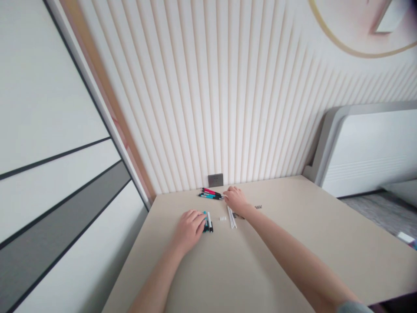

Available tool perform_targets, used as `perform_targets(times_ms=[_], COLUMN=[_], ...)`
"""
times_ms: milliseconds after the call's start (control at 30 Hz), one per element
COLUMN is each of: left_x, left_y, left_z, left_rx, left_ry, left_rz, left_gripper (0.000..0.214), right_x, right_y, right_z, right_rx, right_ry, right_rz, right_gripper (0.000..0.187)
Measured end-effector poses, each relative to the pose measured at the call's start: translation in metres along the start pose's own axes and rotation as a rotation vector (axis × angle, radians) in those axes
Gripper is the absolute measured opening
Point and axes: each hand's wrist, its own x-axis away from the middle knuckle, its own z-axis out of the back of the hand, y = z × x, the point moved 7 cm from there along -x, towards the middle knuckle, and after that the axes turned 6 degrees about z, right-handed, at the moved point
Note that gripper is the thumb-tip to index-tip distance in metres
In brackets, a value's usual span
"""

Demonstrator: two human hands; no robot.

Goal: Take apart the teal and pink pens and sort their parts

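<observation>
My left hand (190, 224) rests on the table with its fingers stretched out, their tips at a small group of pen parts. Beside those fingertips lies a white pen barrel with a black end (209, 221), and blue and black pieces are partly hidden under the fingers. Farther back, my right hand (236, 199) has its fingers bent together at the tips of several pens. Among these are a red pen (211, 191) and a light blue pen (209, 197), lying side by side. What the right fingers pinch, if anything, is too small to make out.
Thin white refill tubes (231, 217) lie below my right wrist, next to small white pieces (223, 218). Small springs (258, 207) sit right of the forearm. A dark wall socket (215, 180) is behind the beige table (293, 243); a cabinet (65, 243) stands at left.
</observation>
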Motion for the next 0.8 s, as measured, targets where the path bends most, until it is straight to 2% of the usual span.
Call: perform_targets(times_ms=[133, 267, 433, 533, 633, 733, 800], left_x=[0.003, 0.008, 0.011, 0.012, 0.013, 0.013, 0.012], left_y=[-0.018, -0.037, -0.05, -0.052, -0.052, -0.048, -0.042], left_z=[0.004, 0.007, 0.006, 0.003, 0.004, 0.008, 0.011], left_rx=[0.013, 0.03, 0.054, 0.059, 0.057, 0.06, 0.071], left_ry=[0.07, 0.159, 0.213, 0.217, 0.239, 0.279, 0.288], left_rz=[0.094, 0.192, 0.233, 0.246, 0.271, 0.271, 0.246], left_gripper=[0.023, 0.023, 0.023, 0.024, 0.029, 0.037, 0.042], right_x=[-0.02, -0.022, -0.021, -0.02, -0.009, 0.019, 0.045], right_y=[-0.004, -0.007, -0.009, -0.009, -0.01, -0.012, -0.014], right_z=[-0.016, -0.024, -0.021, -0.01, 0.008, 0.023, 0.027], right_rx=[0.006, 0.007, -0.016, -0.05, -0.096, -0.168, -0.356], right_ry=[-0.035, -0.036, 0.005, 0.049, 0.103, 0.145, 0.195], right_rz=[-0.031, -0.041, -0.045, -0.049, -0.038, 0.015, 0.075], right_gripper=[0.029, 0.028, 0.024, 0.026, 0.031, 0.031, 0.03])
